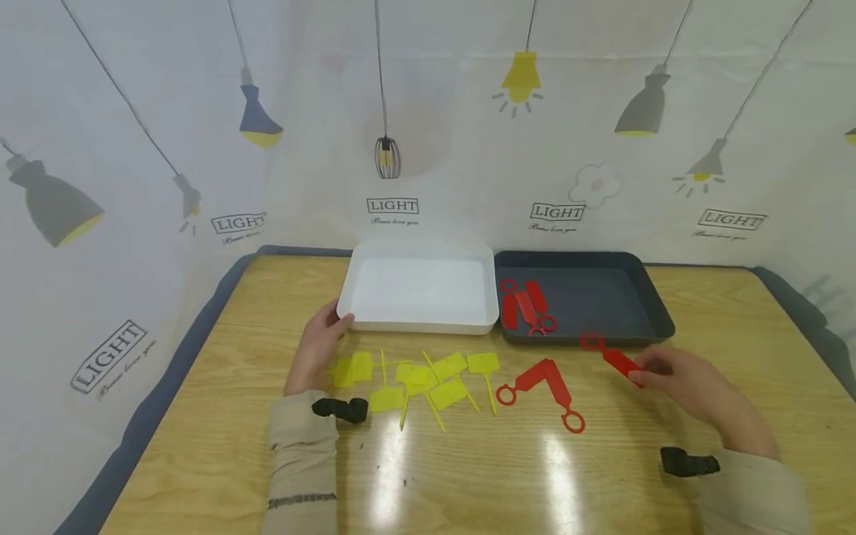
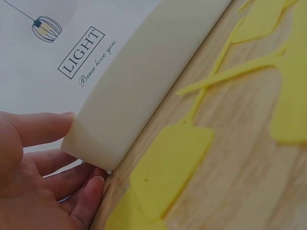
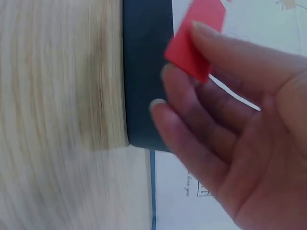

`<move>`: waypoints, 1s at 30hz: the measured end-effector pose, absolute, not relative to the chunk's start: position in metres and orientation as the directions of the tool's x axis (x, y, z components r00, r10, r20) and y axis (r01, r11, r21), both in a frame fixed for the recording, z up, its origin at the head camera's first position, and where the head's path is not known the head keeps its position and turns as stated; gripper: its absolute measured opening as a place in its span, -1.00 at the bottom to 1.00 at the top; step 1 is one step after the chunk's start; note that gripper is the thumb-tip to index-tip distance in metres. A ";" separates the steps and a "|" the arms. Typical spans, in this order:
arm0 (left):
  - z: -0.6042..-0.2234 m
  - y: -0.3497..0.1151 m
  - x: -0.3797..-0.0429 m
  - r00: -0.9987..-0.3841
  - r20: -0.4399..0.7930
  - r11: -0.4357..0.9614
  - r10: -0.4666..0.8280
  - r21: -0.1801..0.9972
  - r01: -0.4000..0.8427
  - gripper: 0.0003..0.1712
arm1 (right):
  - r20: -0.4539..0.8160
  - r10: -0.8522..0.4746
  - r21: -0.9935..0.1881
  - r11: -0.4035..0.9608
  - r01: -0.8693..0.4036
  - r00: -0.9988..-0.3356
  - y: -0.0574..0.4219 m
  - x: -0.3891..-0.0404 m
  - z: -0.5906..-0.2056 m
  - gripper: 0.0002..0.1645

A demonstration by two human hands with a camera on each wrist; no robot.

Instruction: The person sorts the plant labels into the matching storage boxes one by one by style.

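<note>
My right hand (image 1: pixel 689 386) pinches a red ring-ended tag (image 1: pixel 623 362) by its flat end, thumb on one face. The tag's ring reaches over the front rim of the dark tray (image 1: pixel 595 297). In the right wrist view only the flat part of that red tag (image 3: pixel 184 52) shows. With thumb and fingers about its front left corner, my left hand (image 1: pixel 319 342) holds the white tray (image 1: pixel 421 290). Several red tags (image 1: pixel 524 305) lie in the dark tray's left part. Two more red tags (image 1: pixel 558 383) rest on the table, touching each other.
Yellow plant labels (image 1: pixel 449 394), several of them overlapping, lie on the wooden table (image 1: pixel 481 483) before the white tray. The trays stand side by side at the table's back. Behind them hangs a lamp-printed cloth (image 1: pixel 461 148).
</note>
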State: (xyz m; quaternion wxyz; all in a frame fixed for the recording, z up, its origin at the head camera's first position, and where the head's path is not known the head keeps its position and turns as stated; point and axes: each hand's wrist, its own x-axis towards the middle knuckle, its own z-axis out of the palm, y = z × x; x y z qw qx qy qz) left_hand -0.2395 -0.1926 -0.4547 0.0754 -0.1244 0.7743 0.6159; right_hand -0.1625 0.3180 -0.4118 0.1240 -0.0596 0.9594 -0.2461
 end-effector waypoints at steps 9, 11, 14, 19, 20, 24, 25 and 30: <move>-0.454 -0.194 -0.240 -0.958 -0.266 0.221 -0.104 0.933 -0.283 -0.35 | -0.061 -0.061 -0.529 0.849 -0.020 -0.996 0.300 -0.172 -0.401 -0.46; -0.454 -0.194 -0.240 -0.959 -0.264 0.221 -0.100 0.934 -0.280 -0.35 | -0.034 -0.043 -0.541 0.841 -0.018 -0.998 0.296 -0.175 -0.401 -0.44; -0.456 -0.193 -0.241 -0.961 -0.258 0.219 -0.097 0.936 -0.274 -0.35 | -0.004 -0.020 -0.574 0.819 -0.014 -1.000 0.291 -0.181 -0.400 -0.42; -0.456 -0.192 -0.241 -0.956 -0.271 0.219 -0.111 0.932 -0.289 -0.36 | 0.063 0.024 -0.635 0.772 -0.021 -0.998 0.278 -0.191 -0.402 -0.41; -0.456 -0.192 -0.241 -0.955 -0.274 0.217 -0.113 0.931 -0.293 -0.36 | 0.075 0.029 -0.648 0.761 -0.027 -0.997 0.274 -0.193 -0.403 -0.41; -0.455 -0.192 -0.239 -0.950 -0.290 0.215 -0.118 0.926 -0.309 -0.36 | 0.103 0.052 -0.682 0.730 -0.032 -0.993 0.260 -0.203 -0.403 -0.39; -0.455 -0.192 -0.239 -0.949 -0.292 0.214 -0.118 0.926 -0.312 -0.36 | 0.106 0.056 -0.692 0.721 -0.033 -0.993 0.257 -0.205 -0.403 -0.40; -0.453 -0.191 -0.238 -0.944 -0.305 0.219 -0.128 0.919 -0.327 -0.36 | 0.121 0.087 -0.735 0.677 -0.030 -0.989 0.244 -0.216 -0.403 -0.42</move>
